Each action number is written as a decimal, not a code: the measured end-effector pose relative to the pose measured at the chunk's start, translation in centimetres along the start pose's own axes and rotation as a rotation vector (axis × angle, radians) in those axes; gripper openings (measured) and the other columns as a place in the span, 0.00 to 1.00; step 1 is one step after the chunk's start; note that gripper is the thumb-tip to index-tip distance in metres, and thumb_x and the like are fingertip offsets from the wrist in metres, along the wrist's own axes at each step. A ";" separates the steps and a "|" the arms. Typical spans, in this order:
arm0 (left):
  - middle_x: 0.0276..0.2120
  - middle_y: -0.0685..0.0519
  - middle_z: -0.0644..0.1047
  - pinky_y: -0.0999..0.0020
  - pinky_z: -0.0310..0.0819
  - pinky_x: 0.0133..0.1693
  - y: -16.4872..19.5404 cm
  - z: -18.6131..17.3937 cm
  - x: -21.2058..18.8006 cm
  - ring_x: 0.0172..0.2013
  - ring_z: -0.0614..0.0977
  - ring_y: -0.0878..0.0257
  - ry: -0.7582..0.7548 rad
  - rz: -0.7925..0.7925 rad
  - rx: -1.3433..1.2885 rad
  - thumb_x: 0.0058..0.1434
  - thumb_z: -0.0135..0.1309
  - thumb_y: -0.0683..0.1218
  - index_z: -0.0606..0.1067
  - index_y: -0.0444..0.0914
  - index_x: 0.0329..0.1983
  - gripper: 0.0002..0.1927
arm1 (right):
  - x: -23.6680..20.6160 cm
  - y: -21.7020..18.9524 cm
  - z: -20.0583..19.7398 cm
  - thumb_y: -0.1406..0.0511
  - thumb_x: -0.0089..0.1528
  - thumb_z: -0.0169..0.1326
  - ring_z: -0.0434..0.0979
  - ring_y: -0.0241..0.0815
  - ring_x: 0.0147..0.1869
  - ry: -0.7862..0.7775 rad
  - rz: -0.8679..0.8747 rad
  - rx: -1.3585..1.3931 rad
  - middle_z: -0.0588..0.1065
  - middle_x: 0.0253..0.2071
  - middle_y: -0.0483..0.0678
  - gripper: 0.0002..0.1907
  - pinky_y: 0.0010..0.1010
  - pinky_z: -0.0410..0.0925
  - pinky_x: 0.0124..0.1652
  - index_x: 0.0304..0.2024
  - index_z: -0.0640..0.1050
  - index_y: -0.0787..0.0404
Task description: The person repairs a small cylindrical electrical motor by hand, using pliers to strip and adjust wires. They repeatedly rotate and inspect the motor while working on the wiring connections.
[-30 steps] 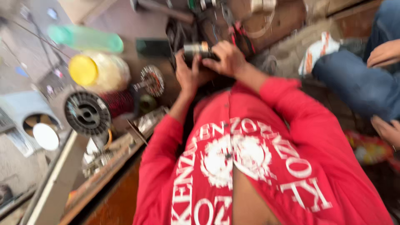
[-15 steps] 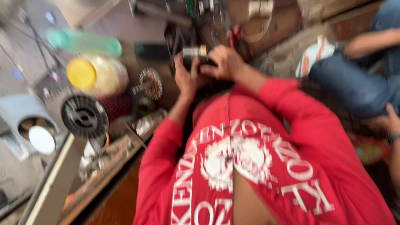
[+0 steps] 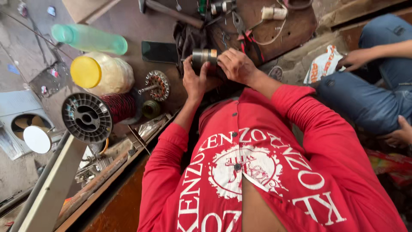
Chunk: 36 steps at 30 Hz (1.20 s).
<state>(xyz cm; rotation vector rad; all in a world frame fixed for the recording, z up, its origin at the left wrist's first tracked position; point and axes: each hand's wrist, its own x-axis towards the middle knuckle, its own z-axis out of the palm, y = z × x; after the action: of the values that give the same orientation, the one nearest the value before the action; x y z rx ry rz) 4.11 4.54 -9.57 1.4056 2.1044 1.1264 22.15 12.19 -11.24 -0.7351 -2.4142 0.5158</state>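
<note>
Motor core (image 3: 204,56), a small dark metal cylinder with a brass-coloured band, was held between the two hands at the far edge of the work surface, in front of the red shirt (image 3: 257,172). The left hand (image 3: 196,79) was curled around its lower left side, with the thumb up along the cylinder and the fingers closed under it. The right hand (image 3: 236,65) lay over its right end, fingers bent and pressed together on the metal, so both hands were clamped on the same piece. Just beyond the hands lay a dark cloth (image 3: 189,38) and a black phone (image 3: 159,52) flat on the brown surface (image 3: 137,25). To the left of the hands a round stator with copper teeth (image 3: 157,85) rested beside a big black spool of reddish wire (image 3: 96,115). Further left stood a pale jar with a yellow lid (image 3: 99,75), and a green bottle (image 3: 88,38) lay on its side. At the far edge were a hammer (image 3: 171,10), pliers with red handles (image 3: 241,26) and a small roll of pale thread (image 3: 274,13). At the right, another person in blue jeans (image 3: 365,99) sat near, with one hand (image 3: 356,58) on the knee, well apart from the work.
</note>
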 end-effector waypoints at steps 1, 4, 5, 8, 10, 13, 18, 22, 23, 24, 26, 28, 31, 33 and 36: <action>0.54 0.42 0.77 0.53 0.76 0.50 -0.1 -0.1 -0.1 0.51 0.82 0.42 0.010 0.013 0.014 0.65 0.62 0.58 0.66 0.39 0.64 0.31 | 0.1 0.1 0.4 0.64 0.70 0.56 0.75 0.54 0.43 0.002 0.018 0.016 0.74 0.38 0.53 0.07 0.41 0.70 0.44 0.43 0.75 0.63; 0.53 0.44 0.78 0.53 0.77 0.49 -0.3 -0.2 -0.4 0.50 0.82 0.44 -0.025 -0.051 -0.002 0.65 0.62 0.60 0.67 0.39 0.63 0.31 | 0.3 -0.2 1.8 0.61 0.69 0.53 0.77 0.51 0.34 -0.083 0.517 0.459 0.74 0.30 0.50 0.11 0.39 0.70 0.38 0.37 0.76 0.63; 0.52 0.45 0.78 0.53 0.77 0.49 -0.3 -0.2 -0.4 0.49 0.83 0.45 -0.041 -0.081 -0.019 0.64 0.61 0.60 0.67 0.40 0.63 0.32 | 0.4 -0.3 2.0 0.60 0.68 0.51 0.77 0.49 0.31 -0.124 0.748 0.669 0.75 0.26 0.48 0.13 0.39 0.70 0.36 0.35 0.76 0.64; 0.52 0.44 0.78 0.53 0.78 0.49 -0.5 -0.3 -0.5 0.50 0.83 0.45 -0.035 -0.088 -0.021 0.65 0.61 0.61 0.67 0.40 0.63 0.32 | 0.0 -0.9 2.3 0.60 0.70 0.53 0.77 0.52 0.33 -0.034 0.602 0.452 0.75 0.29 0.50 0.13 0.40 0.69 0.36 0.38 0.78 0.64; 0.52 0.45 0.78 0.54 0.78 0.49 -0.7 -0.3 -0.5 0.50 0.83 0.46 -0.025 -0.071 -0.019 0.65 0.61 0.62 0.67 0.40 0.63 0.32 | -0.2 -1.2 1.7 0.60 0.72 0.54 0.77 0.54 0.35 0.032 0.482 0.310 0.75 0.32 0.52 0.13 0.41 0.69 0.36 0.39 0.79 0.64; 0.52 0.44 0.78 0.54 0.78 0.49 -1.1 -0.2 -0.5 0.50 0.83 0.46 -0.013 -0.070 -0.035 0.64 0.61 0.62 0.67 0.40 0.63 0.33 | -0.3 -1.0 0.5 0.61 0.72 0.54 0.76 0.54 0.38 0.069 0.094 0.050 0.75 0.36 0.53 0.13 0.41 0.69 0.39 0.43 0.77 0.66; 0.52 0.45 0.79 0.55 0.78 0.48 -1.6 -0.3 -0.5 0.49 0.84 0.47 -0.029 -0.107 -0.050 0.63 0.61 0.63 0.67 0.40 0.63 0.33 | 0.4 0.5 0.8 0.64 0.71 0.50 0.75 0.55 0.38 -0.052 -0.003 0.080 0.73 0.34 0.54 0.10 0.43 0.69 0.39 0.38 0.74 0.64; 0.53 0.44 0.78 0.54 0.78 0.49 -1.7 -0.4 -0.4 0.50 0.83 0.45 -0.011 -0.054 -0.042 0.64 0.61 0.63 0.67 0.40 0.64 0.34 | 0.9 0.4 1.7 0.63 0.71 0.50 0.76 0.56 0.37 -0.158 0.448 0.471 0.74 0.33 0.53 0.11 0.44 0.69 0.37 0.38 0.75 0.64; 0.53 0.44 0.78 0.54 0.78 0.48 -1.7 -0.4 -0.4 0.50 0.83 0.45 -0.012 -0.052 -0.039 0.64 0.61 0.63 0.66 0.39 0.64 0.34 | 1.0 0.1 1.6 0.63 0.70 0.50 0.76 0.55 0.36 -0.193 0.585 0.544 0.75 0.32 0.52 0.10 0.43 0.69 0.37 0.38 0.75 0.63; 0.52 0.44 0.78 0.54 0.78 0.48 -1.6 -0.5 -0.4 0.50 0.83 0.46 -0.017 -0.072 -0.042 0.64 0.61 0.62 0.67 0.39 0.64 0.34 | 1.1 -0.3 1.4 0.62 0.69 0.50 0.76 0.54 0.34 -0.231 0.724 0.618 0.75 0.31 0.51 0.10 0.43 0.69 0.36 0.38 0.76 0.63; 0.51 0.45 0.79 0.54 0.79 0.48 -1.6 -0.4 -0.4 0.49 0.84 0.47 -0.019 -0.102 -0.042 0.63 0.62 0.62 0.67 0.40 0.63 0.33 | 1.3 -1.1 0.7 0.61 0.68 0.50 0.76 0.52 0.32 -0.302 0.988 0.765 0.76 0.29 0.50 0.10 0.42 0.70 0.34 0.38 0.76 0.61; 0.52 0.44 0.79 0.56 0.79 0.49 -1.6 -0.4 -0.4 0.50 0.84 0.48 -0.011 -0.090 -0.064 0.64 0.62 0.60 0.67 0.39 0.64 0.33 | 1.4 -1.7 -0.1 0.63 0.68 0.53 0.76 0.54 0.39 -0.077 0.368 0.303 0.75 0.35 0.53 0.09 0.42 0.70 0.41 0.42 0.76 0.65; 0.54 0.44 0.79 0.57 0.79 0.52 -1.6 -0.1 -0.5 0.52 0.84 0.49 0.017 -0.063 -0.095 0.64 0.63 0.58 0.67 0.38 0.65 0.34 | 1.3 -1.7 -0.5 0.67 0.67 0.56 0.74 0.55 0.43 -0.032 0.051 0.036 0.74 0.38 0.55 0.08 0.41 0.70 0.44 0.43 0.76 0.67; 0.56 0.43 0.79 0.58 0.78 0.53 -1.7 0.0 -0.6 0.53 0.83 0.49 0.039 -0.055 -0.105 0.64 0.64 0.58 0.67 0.37 0.66 0.34 | 1.3 -1.2 0.2 0.67 0.68 0.55 0.74 0.55 0.43 -0.059 0.061 0.062 0.74 0.37 0.55 0.06 0.42 0.70 0.44 0.41 0.76 0.66; 0.58 0.42 0.77 0.58 0.77 0.56 -1.8 0.1 -0.7 0.56 0.82 0.48 0.058 -0.037 -0.134 0.64 0.65 0.57 0.67 0.36 0.68 0.35 | 1.4 0.0 1.8 0.65 0.71 0.52 0.72 0.52 0.38 -0.129 0.463 0.578 0.73 0.34 0.52 0.09 0.41 0.67 0.39 0.38 0.74 0.65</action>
<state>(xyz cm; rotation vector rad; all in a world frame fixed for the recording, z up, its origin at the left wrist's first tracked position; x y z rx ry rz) 3.39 3.64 -11.06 1.2823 2.0441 1.2820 20.09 12.66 -12.05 -1.0072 -2.0252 1.4070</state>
